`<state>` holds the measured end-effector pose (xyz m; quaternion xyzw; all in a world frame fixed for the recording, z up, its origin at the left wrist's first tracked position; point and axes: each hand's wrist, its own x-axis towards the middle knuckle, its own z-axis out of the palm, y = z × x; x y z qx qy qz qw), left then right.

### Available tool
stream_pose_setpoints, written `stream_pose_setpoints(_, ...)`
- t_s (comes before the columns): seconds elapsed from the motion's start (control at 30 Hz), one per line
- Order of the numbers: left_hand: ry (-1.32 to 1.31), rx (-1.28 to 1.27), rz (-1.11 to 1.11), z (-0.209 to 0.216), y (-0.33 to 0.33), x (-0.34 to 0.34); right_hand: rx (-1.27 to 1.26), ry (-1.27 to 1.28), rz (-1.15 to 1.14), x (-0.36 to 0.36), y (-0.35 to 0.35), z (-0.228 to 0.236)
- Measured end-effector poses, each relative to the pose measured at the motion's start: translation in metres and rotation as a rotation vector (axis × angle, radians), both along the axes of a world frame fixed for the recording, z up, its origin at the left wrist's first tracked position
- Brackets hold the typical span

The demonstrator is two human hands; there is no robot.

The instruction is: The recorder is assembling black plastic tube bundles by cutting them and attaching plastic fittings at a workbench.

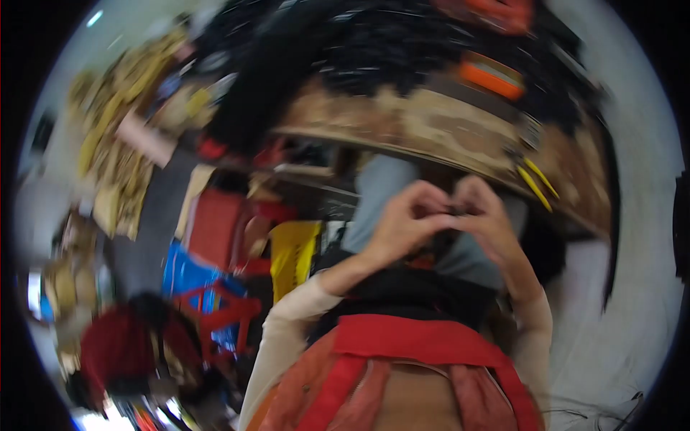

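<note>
My left hand [406, 219] and my right hand [481, 215] meet above my lap, fingertips pinched together. Between them sits a small dark piece [457, 210], too small and blurred to name. Both hands are closed on it, just in front of the workbench's near edge. Closest to my right hand on the bench lie pliers with yellow handles [535, 179], their handles poking out over the edge.
The wooden workbench [453, 129] carries a heap of black pieces [388, 50] and an orange box [492, 75]. To the left are a yellow bag [295, 251], a red stool [223, 309] and a blue bag [190, 273]. A wall [647, 144] borders the right.
</note>
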<state>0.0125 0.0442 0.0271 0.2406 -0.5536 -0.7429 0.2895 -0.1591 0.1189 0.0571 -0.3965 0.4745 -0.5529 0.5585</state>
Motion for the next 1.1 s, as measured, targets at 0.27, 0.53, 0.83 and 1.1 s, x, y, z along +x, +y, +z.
stream_pose_setpoints(0.27,0.073,0.049,-0.255,0.019,0.005,-0.022,-0.112,-0.089,-0.165,-0.011,0.042,0.002)
stream_pose_setpoints(0.53,0.171,-0.010,-0.100,0.018,0.012,-0.009,-0.330,-0.030,-0.276,0.011,0.036,-0.004)
stream_pose_setpoints(0.83,0.279,0.233,-0.415,0.018,-0.009,-0.025,-0.319,-0.447,0.078,-0.009,0.022,-0.003)
stream_pose_setpoints(1.1,0.146,0.129,-0.488,0.016,-0.011,-0.035,-0.343,-0.114,-0.169,-0.023,0.046,0.001)
